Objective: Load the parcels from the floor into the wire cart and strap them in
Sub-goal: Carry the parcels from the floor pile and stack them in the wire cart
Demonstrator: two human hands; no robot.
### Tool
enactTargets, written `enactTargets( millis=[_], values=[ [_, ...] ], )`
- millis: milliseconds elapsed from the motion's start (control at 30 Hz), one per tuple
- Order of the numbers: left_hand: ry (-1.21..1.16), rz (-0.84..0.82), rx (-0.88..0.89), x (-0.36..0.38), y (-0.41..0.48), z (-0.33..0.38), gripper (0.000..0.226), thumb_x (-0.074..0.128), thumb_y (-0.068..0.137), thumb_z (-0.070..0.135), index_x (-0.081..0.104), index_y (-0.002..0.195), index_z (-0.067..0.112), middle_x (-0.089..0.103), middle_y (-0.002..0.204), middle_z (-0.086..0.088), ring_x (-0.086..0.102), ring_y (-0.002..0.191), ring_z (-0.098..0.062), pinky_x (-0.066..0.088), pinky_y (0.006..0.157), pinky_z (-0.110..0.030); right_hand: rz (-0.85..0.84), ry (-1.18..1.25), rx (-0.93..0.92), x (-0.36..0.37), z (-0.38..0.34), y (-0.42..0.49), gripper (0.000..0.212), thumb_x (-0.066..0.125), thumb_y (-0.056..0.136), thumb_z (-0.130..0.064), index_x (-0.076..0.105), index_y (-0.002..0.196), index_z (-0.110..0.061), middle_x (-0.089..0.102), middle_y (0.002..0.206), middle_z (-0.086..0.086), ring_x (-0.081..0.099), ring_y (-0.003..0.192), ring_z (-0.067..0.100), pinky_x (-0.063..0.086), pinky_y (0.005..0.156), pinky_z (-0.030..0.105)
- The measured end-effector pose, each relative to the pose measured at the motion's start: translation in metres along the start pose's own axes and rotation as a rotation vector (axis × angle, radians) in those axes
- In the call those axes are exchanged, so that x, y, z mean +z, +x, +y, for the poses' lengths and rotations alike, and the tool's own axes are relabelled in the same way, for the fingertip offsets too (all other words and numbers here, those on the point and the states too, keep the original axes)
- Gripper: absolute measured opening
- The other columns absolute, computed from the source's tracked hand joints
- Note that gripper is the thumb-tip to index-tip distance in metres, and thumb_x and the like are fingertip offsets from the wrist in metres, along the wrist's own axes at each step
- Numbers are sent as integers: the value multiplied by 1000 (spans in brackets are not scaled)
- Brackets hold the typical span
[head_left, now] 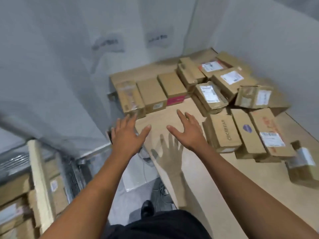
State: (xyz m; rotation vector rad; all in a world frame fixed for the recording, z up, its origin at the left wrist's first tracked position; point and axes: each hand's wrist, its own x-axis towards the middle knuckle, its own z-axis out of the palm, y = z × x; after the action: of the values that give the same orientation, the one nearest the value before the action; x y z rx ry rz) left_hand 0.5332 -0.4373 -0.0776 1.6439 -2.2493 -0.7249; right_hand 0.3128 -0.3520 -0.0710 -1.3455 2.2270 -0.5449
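Several brown cardboard parcels lie on flat cardboard sheets (198, 166) on the floor. A row of three stands ahead: a taped parcel (130, 98), a plain parcel (151, 94) and one with a pink side (173, 87). More parcels pile up at the right, among them a printed box (223, 131). My left hand (126, 135) and my right hand (187, 130) reach forward side by side with fingers spread, holding nothing, just short of the row. The wire cart (43, 187) with parcels in it is at the lower left.
Grey plastic sheeting (60, 66) hangs as a wall behind and to the left. A small taped parcel (303, 163) sits apart at the right edge. A white bag (134, 175) lies on the grey floor beside my black shoe (147, 207).
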Motion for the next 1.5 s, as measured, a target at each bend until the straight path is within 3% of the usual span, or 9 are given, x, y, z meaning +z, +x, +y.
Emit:
enactTargets(
  millis=[200, 400, 633, 767, 833, 967, 1133, 1333, 1500],
  values=[
    [36, -56, 91, 14, 46, 31, 70, 44, 98, 69, 40, 157, 32, 31, 168, -4, 20, 156, -31, 16, 125, -56, 76, 59, 16, -17, 8, 27, 81, 52, 94, -71, 23, 162, -40, 17, 173, 3, 5, 160, 24, 10, 127, 55],
    [-77, -22, -51, 11, 107, 2, 66, 50, 100, 61, 42, 157, 28, 26, 169, -9, 15, 157, -31, 15, 127, -55, 37, 31, -21, 5, -20, 71, 79, 49, 96, -71, 26, 163, -36, 17, 173, 5, 5, 160, 27, 7, 127, 57],
    [-264, -72, -192, 30, 188, -55, 75, 51, 99, 64, 23, 163, 37, 6, 173, -13, 1, 160, -28, 15, 125, -51, -41, 36, 6, 46, -67, 146, 77, 53, 95, -69, 33, 161, -34, 17, 173, 4, 1, 160, 24, 3, 126, 52],
    [-577, -198, -298, 50, 212, -88, 95, 61, 97, 58, -2, 165, 36, 4, 175, -2, 16, 158, -22, 17, 124, -38, -84, -39, 1, 78, -84, 184, 74, 55, 96, -66, 37, 159, -31, 17, 172, 7, 0, 160, 26, 5, 127, 49],
    [-793, -276, -425, 54, 213, -103, 111, 70, 93, 56, -15, 162, 38, 11, 174, 6, 30, 154, -19, 30, 124, -49, -103, -57, 8, 90, -87, 197, 74, 52, 96, -67, 38, 159, -30, 15, 173, 6, -5, 160, 25, 3, 128, 51],
    [-915, -425, -490, 53, 214, -121, 90, 67, 95, 54, 5, 160, 49, 48, 155, 13, 62, 112, 2, 56, 100, -52, -114, -122, -28, 112, -91, 211, 74, 47, 96, -72, 42, 157, -31, 9, 174, 5, -14, 159, 23, -11, 125, 47],
    [-994, -373, -509, 47, 212, -112, 79, 65, 99, 48, 13, 158, 52, 56, 141, 21, 62, 108, 8, 62, 82, -33, -91, -77, -59, 125, -93, 211, 76, 45, 94, -76, 49, 153, -28, 7, 174, 7, -18, 159, 24, -16, 123, 45],
    [-1052, -242, -484, 24, 164, -103, 81, 65, 91, 66, 11, 152, 64, 58, 130, 38, 66, 110, 7, 56, 92, -45, -80, 172, -138, 120, -106, 191, 60, 62, 93, -63, 56, 138, -24, 29, 166, 11, 2, 159, 25, 6, 128, 51],
    [-1107, 8, -444, 7, 89, -110, 79, 72, 88, 62, 22, 149, 64, 55, 145, 26, 58, 133, -6, 51, 106, -41, -319, 433, -229, 131, -136, 157, 64, 71, 93, -51, 45, 145, -25, 45, 147, 1, 42, 138, 19, 38, 117, 42]
  ],
)
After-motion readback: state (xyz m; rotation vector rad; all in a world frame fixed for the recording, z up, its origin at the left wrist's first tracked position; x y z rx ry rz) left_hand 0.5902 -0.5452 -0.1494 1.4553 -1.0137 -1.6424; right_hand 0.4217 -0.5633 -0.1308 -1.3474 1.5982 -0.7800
